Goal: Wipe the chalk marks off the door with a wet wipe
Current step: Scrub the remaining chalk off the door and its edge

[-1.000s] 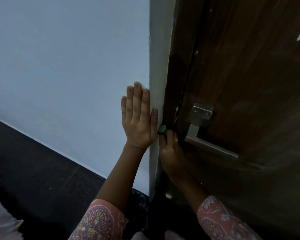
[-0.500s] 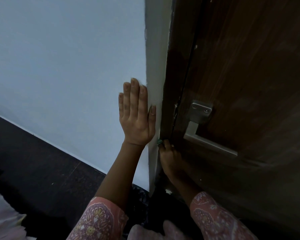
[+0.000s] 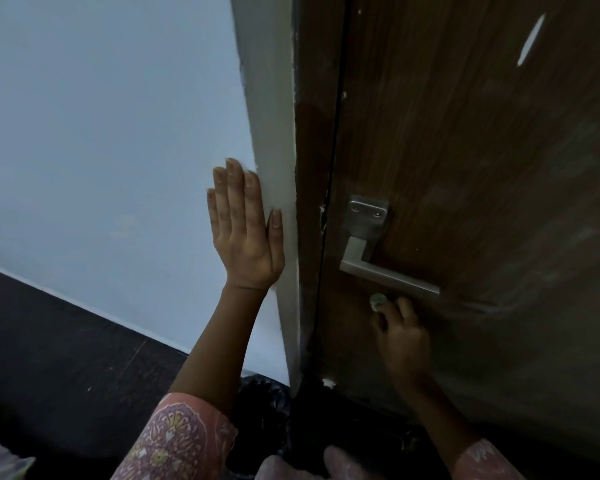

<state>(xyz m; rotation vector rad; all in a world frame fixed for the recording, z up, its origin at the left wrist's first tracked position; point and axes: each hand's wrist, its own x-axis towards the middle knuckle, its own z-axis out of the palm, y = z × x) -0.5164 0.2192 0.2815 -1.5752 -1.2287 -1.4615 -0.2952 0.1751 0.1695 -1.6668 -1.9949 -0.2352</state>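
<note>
The dark brown wooden door fills the right side, shut against its frame. My right hand presses a small bunched greenish wet wipe against the door just below the metal lever handle. My left hand lies flat with fingers together on the pale wall, right at the corner beside the door frame. A white streak shows on the door at upper right. Faint pale smears show on the door's right part.
A dark floor runs along the bottom left below the wall. A dark bundle lies at the foot of the wall corner. My toes show at the bottom edge.
My right hand has slid with the wipe from the door's edge by the frame to the right, now under the lever handle. The left hand stays flat on the wall.
</note>
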